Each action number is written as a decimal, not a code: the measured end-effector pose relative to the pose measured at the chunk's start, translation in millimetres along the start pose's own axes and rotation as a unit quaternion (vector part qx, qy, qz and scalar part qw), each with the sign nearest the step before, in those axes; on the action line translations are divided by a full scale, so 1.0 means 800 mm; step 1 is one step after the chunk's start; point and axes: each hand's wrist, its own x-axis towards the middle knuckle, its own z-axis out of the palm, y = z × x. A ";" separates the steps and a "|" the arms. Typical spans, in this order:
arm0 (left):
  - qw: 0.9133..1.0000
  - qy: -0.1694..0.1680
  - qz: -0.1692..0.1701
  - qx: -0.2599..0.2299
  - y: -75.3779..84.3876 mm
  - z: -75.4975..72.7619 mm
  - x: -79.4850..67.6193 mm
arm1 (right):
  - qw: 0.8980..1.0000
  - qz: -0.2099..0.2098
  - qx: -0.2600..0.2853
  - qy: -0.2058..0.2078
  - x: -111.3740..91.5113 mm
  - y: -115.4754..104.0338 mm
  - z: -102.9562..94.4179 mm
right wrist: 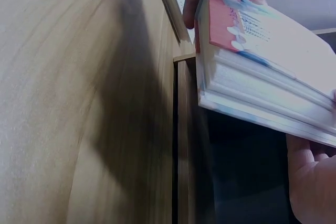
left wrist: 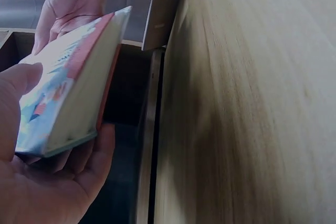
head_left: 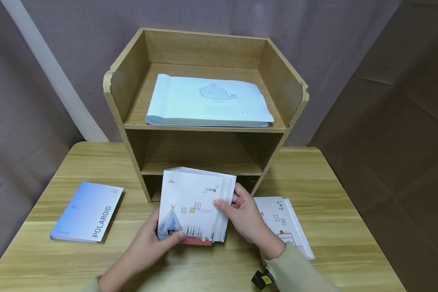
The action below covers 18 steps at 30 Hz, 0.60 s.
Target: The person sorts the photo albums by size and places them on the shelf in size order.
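Both hands hold a thick white book (head_left: 190, 194) with a tent drawing and a red strip along its lower edge, raised in front of the shelf. At its lower left, my left hand (head_left: 149, 243) grips it, thumb on the cover and fingers underneath. My right hand (head_left: 246, 217) pinches the right edge, thumb in front and fingers behind. Pale page edges (left wrist: 84, 98) show in the left wrist view. Layered white edges (right wrist: 262, 87) face the camera in the right wrist view. Partly behind the right forearm, a similar white book (head_left: 288, 227) lies on the table.
A wooden shelf unit (head_left: 204, 168) stands at the back of the table (head_left: 350, 251). On its top level lies a pale blue book (head_left: 208, 101) with a whale drawing. A blue POLAROID album (head_left: 87, 213) lies at left. Near the right sleeve is a small black device (head_left: 263, 280).
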 end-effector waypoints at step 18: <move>0.999 0.024 0.003 -0.030 0.000 0.006 -0.002 | 1.000 0.018 -0.018 -0.004 0.008 -0.001 0.002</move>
